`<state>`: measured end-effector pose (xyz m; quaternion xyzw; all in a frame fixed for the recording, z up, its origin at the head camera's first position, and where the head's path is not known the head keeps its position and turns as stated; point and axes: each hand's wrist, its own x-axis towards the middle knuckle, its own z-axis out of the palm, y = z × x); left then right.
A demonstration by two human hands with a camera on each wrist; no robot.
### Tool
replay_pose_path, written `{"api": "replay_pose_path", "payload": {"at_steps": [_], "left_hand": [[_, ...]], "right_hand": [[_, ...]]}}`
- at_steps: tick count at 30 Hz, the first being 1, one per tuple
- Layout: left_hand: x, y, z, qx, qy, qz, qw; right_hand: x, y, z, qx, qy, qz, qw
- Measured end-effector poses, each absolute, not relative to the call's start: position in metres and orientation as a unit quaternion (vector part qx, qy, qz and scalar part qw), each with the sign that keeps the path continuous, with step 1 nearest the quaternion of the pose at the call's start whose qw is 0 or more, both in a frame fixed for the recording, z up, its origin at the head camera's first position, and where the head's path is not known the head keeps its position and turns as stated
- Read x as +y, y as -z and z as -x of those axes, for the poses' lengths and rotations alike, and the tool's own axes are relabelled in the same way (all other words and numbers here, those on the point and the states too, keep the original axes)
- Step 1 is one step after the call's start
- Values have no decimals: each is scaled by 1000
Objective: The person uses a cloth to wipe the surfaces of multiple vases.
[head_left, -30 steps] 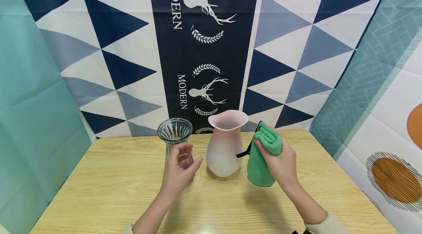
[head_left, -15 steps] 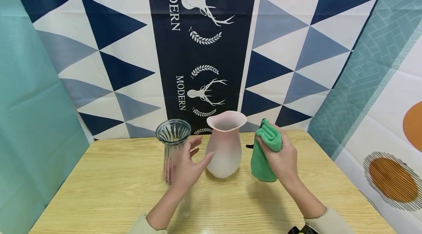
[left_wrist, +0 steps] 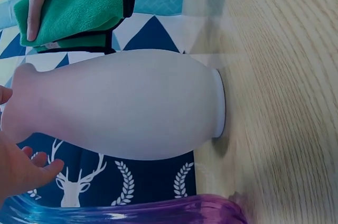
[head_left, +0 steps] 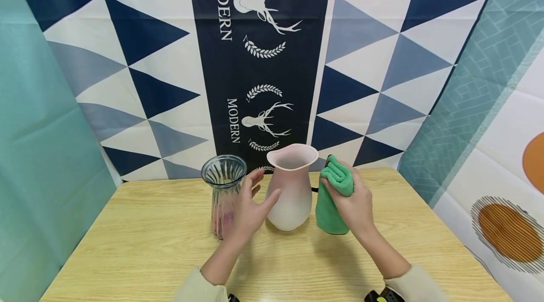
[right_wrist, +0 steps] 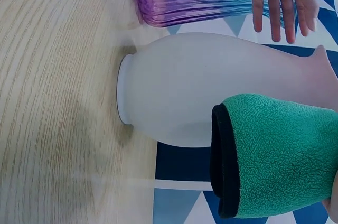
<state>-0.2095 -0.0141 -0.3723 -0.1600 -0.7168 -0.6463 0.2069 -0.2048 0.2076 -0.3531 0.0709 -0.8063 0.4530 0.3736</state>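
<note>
A pink-and-white frosted vase (head_left: 290,193) stands upright on the wooden table, its wavy rim pink. To its left is a ribbed glass vase (head_left: 224,172), blue at the top and purple toward the base, partly behind my left hand (head_left: 252,212). That hand is in the space between the two vases, fingers and thumb spread, holding nothing; in the right wrist view a gap shows between its fingers and the frosted vase. My right hand (head_left: 354,200) grips a folded green cloth (head_left: 333,202) with black edging, held above the table just right of the frosted vase.
The wooden table (head_left: 140,245) ends at the back against a patterned wall hanging (head_left: 170,80) with triangles and deer heads. Teal fabric (head_left: 46,141) hangs on the left side. Another printed sheet (head_left: 501,188) covers the right side.
My left hand has moved right, from in front of the ribbed glass vase toward the frosted vase. The right hand with the cloth went slightly right, then came back left, closer to the frosted vase.
</note>
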Motion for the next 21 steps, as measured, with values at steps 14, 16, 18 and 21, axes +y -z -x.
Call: {"api": "replay_pose_path", "payload": {"at_steps": [14,16,18,21], "left_hand": [[3,380,233,-718,651,150,197],[5,380,235,-717,651,155,195],[6,381,237,-717,651,163,191],[9,382,241,-716,648,178,189]], "right_hand": [[196,355,212,-812,-452,-99,356],[195,354,213,-815,-448,-104,353],[193,354,214,-818,-445,-107,348],[191,355,215,-821,-444,-111,341]]}}
